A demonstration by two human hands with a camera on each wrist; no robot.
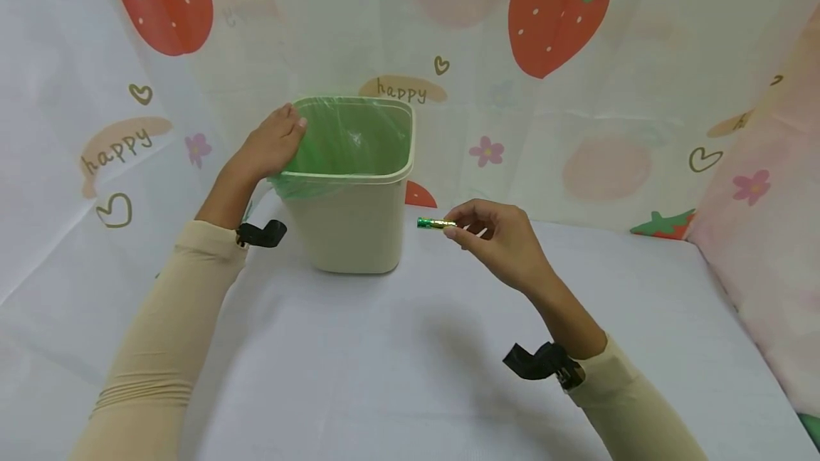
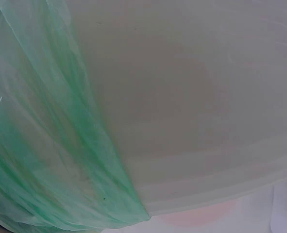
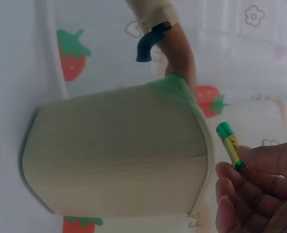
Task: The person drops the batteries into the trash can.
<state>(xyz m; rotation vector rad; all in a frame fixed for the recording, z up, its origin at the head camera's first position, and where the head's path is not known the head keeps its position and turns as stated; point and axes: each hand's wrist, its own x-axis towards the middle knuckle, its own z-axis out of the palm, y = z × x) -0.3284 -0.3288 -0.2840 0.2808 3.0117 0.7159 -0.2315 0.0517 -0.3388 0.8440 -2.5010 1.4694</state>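
Observation:
A cream trash bin (image 1: 346, 230) stands upright, lined with a thin green plastic bag (image 1: 352, 135) that folds over its rim at the left. My left hand (image 1: 274, 139) grips the bin's left rim over the bag. In the left wrist view, the bag's green folds (image 2: 60, 145) lie against the bin's outer wall (image 2: 182, 97); that hand is almost wholly out of this view. To the right of the bin, my right hand (image 1: 496, 237) pinches a small green and gold battery (image 3: 230, 145) between thumb and fingers. The battery is held above the table, its green end pointing toward the bin.
The bin rests on a white cloth-covered table (image 1: 359, 375). Close behind it hangs a pale curtain (image 1: 307, 27) printed with strawberries, hearts and "happy" lettering. A pinkish cloth side (image 1: 775, 269) rises at the right. Each wrist carries a black camera mount (image 1: 538, 361).

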